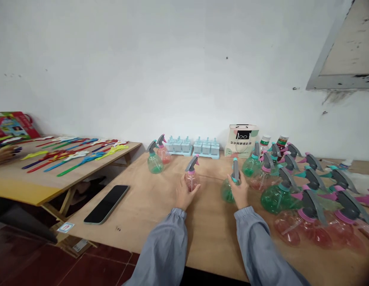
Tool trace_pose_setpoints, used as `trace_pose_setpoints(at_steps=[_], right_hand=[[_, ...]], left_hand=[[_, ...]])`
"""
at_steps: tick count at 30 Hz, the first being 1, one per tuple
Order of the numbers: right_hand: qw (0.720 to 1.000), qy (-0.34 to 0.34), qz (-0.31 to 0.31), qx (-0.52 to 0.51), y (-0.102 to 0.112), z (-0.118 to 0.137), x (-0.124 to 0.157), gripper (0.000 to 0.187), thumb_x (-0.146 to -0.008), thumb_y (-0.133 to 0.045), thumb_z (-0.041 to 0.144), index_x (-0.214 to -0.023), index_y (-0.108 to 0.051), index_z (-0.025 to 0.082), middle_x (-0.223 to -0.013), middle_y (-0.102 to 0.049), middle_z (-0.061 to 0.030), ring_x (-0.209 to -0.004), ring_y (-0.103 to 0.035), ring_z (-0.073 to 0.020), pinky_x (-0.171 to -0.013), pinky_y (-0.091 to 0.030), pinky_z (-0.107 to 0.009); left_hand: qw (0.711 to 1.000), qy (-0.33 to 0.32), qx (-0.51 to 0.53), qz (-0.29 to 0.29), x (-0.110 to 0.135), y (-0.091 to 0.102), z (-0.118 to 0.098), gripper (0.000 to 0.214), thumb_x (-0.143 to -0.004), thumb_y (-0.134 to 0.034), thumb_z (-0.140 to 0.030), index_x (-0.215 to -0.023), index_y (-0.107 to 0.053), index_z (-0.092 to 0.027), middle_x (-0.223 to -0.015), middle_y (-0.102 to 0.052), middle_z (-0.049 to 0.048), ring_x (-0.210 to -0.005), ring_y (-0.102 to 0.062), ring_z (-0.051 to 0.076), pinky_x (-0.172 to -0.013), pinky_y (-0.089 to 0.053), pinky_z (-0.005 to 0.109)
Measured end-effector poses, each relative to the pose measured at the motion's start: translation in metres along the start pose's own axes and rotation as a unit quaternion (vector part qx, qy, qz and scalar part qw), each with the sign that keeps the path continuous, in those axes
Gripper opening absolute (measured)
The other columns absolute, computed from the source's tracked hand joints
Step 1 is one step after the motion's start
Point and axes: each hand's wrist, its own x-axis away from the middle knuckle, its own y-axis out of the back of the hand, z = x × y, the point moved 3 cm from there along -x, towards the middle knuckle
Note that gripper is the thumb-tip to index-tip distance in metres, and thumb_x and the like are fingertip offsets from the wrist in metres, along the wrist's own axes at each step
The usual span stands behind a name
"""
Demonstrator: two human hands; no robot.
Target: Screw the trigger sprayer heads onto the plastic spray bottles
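My left hand [184, 193] wraps around a small pink spray bottle [192, 176] with a grey trigger head, standing upright on the wooden table [160, 206]. My right hand [239, 192] grips a green spray bottle [228, 186] with a grey and teal trigger, also upright. Both arms wear grey sleeves. Behind them, near the wall, stand a green bottle [155, 161] and a pink bottle [163, 151] side by side.
Many green and pink spray bottles [303, 190] crowd the table's right side. Blue ice-lolly moulds [192, 146] and a small carton [241, 141] sit by the wall. A black phone [107, 203] lies at the left. A second table [38, 178] holds coloured plastic sticks [74, 153].
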Motion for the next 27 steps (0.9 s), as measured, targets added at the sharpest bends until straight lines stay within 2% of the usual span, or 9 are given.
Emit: trace_pose_setpoints(at_steps=[4, 8, 11, 13, 18, 23, 27], right_hand=[[0.998, 0.053, -0.014, -0.025, -0.001, -0.012, 0.006, 0.052, -0.083, -0.059, 0.046, -0.128, -0.053, 0.02, -0.118, -0.065, -0.0121, -0.107, -0.061, -0.0259, -0.099, -0.043, -0.047], [0.995, 0.081, 0.002, 0.052, -0.002, -0.027, 0.012, 0.055, -0.08, -0.059, 0.048, -0.127, -0.052, 0.02, -0.121, -0.063, -0.0153, -0.114, -0.058, -0.0307, -0.102, -0.039, -0.052], [0.992, 0.052, 0.024, 0.111, -0.004, -0.037, 0.016, 0.053, -0.078, -0.057, 0.057, -0.113, -0.059, 0.018, -0.105, -0.069, -0.0165, -0.103, -0.062, -0.0343, -0.096, -0.042, -0.054], [0.992, 0.034, 0.037, 0.113, -0.005, -0.041, 0.021, 0.058, -0.08, -0.054, 0.063, -0.113, -0.059, 0.017, -0.101, -0.07, -0.0171, -0.1, -0.063, -0.0347, -0.093, -0.044, -0.053], [0.994, 0.01, 0.041, 0.102, -0.001, -0.046, 0.037, 0.085, -0.073, -0.06, 0.072, -0.135, -0.046, 0.015, -0.13, -0.06, -0.0219, -0.117, -0.057, -0.0363, -0.099, -0.042, -0.053], [0.99, -0.034, 0.047, 0.128, -0.004, -0.059, 0.036, 0.089, -0.07, -0.062, 0.072, -0.135, -0.045, 0.015, -0.128, -0.061, -0.0219, -0.116, -0.058, -0.0369, -0.097, -0.043, -0.051], [0.988, -0.113, -0.003, 0.101, -0.015, -0.081, 0.016, 0.093, -0.063, -0.068, 0.072, -0.133, -0.044, 0.015, -0.127, -0.061, -0.0224, -0.115, -0.059, -0.0354, -0.092, -0.046, -0.045]], left_hand=[[1.0, 0.003, -0.006, 0.001, 0.0, -0.001, 0.002, 0.079, -0.077, -0.071, -0.049, -0.139, -0.035, -0.016, -0.134, -0.056, 0.018, -0.124, -0.055, 0.035, -0.1, -0.047, 0.05], [1.0, 0.003, -0.006, 0.005, -0.001, -0.001, 0.002, 0.08, -0.076, -0.071, -0.051, -0.139, -0.036, -0.015, -0.133, -0.056, 0.0189, -0.124, -0.056, 0.036, -0.1, -0.047, 0.051], [1.0, 0.005, -0.005, 0.003, 0.0, -0.001, 0.001, 0.08, -0.076, -0.071, -0.051, -0.138, -0.037, -0.015, -0.133, -0.056, 0.0189, -0.124, -0.055, 0.036, -0.1, -0.046, 0.05], [1.0, 0.005, -0.007, 0.0, 0.0, -0.001, 0.001, 0.079, -0.076, -0.071, -0.051, -0.138, -0.037, -0.015, -0.132, -0.057, 0.0186, -0.124, -0.055, 0.035, -0.101, -0.046, 0.049], [1.0, 0.004, -0.008, -0.004, 0.0, -0.001, 0.001, 0.078, -0.076, -0.071, -0.052, -0.137, -0.038, -0.016, -0.13, -0.057, 0.0181, -0.124, -0.055, 0.035, -0.101, -0.046, 0.049], [1.0, 0.006, -0.011, 0.001, 0.0, -0.001, 0.0, 0.077, -0.076, -0.072, -0.05, -0.136, -0.038, -0.015, -0.129, -0.058, 0.0185, -0.124, -0.056, 0.035, -0.1, -0.046, 0.049], [1.0, 0.018, -0.009, 0.009, 0.0, 0.0, -0.003, 0.078, -0.076, -0.071, -0.049, -0.138, -0.037, -0.015, -0.129, -0.059, 0.0186, -0.123, -0.056, 0.035, -0.098, -0.047, 0.049]])
